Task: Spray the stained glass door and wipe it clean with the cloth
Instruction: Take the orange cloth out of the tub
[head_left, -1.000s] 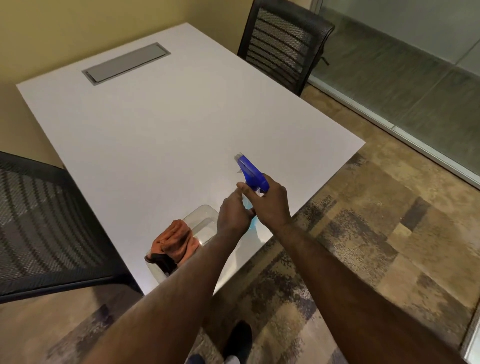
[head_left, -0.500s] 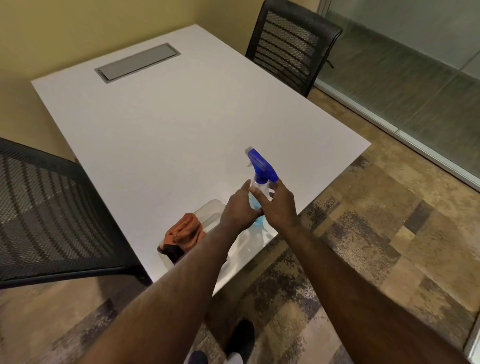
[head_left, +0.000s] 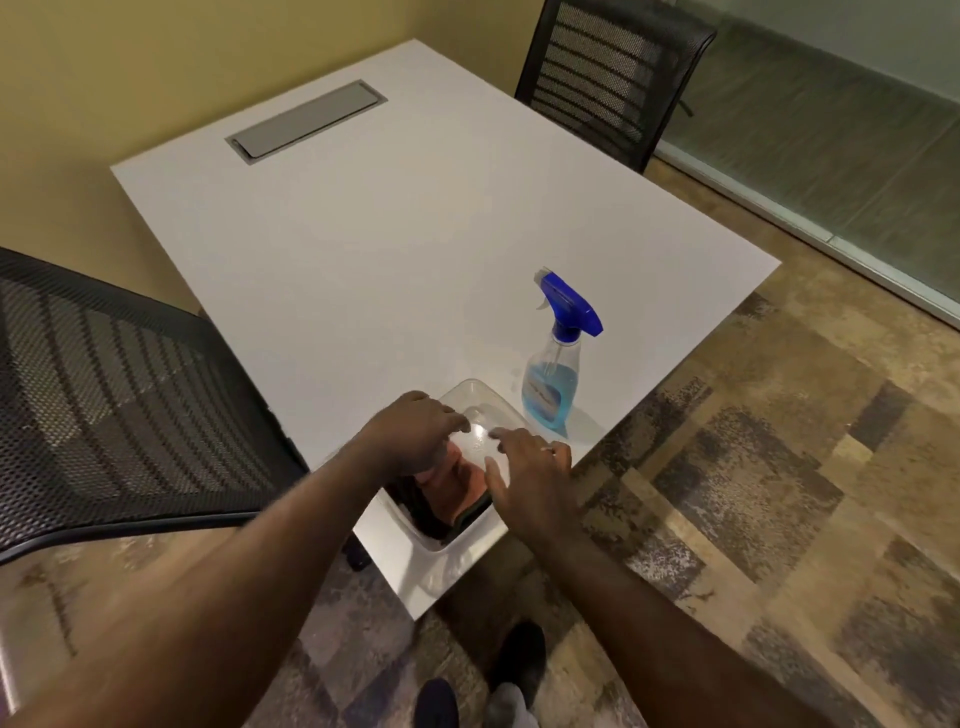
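At the bottom edge a dark shoe (head_left: 519, 660) stands on the patterned carpet (head_left: 753, 493), and both bare forearms reach up from there to the near corner of the white table (head_left: 415, 270). A clear plastic tray (head_left: 480, 415) sits on that corner, its long axis running from the table's near corner away toward the upper right, its near end close to the table edge. The orange cloth (head_left: 457, 478) lies bunched in the tray's near half, with a darker part toward the near end. The left hand (head_left: 415, 439) is over the tray's left side, fingers curled downward onto the cloth; whether they actually pinch it cannot be told. The right hand (head_left: 530, 470) is at the tray's right rim, fingers spread and loosely extended, holding nothing. Just beyond the tray's far end, apart from both hands, the spray bottle (head_left: 553, 379) stands upright on the table, its long axis vertical, blue liquid in its lower part, its blue trigger head aimed up-left toward the table's middle. It stands near the table's right edge. Beyond it the tabletop is open and bare up to a grey cable hatch (head_left: 306, 122) near the far edge. A black mesh chair (head_left: 104, 395) stands at the left side, touching or almost touching the table edge, and another mesh chair (head_left: 608, 78) stands at the far right corner. Along the right, past a strip of carpet, runs the glass door (head_left: 831, 156), its frosted panels set in a pale floor rail.
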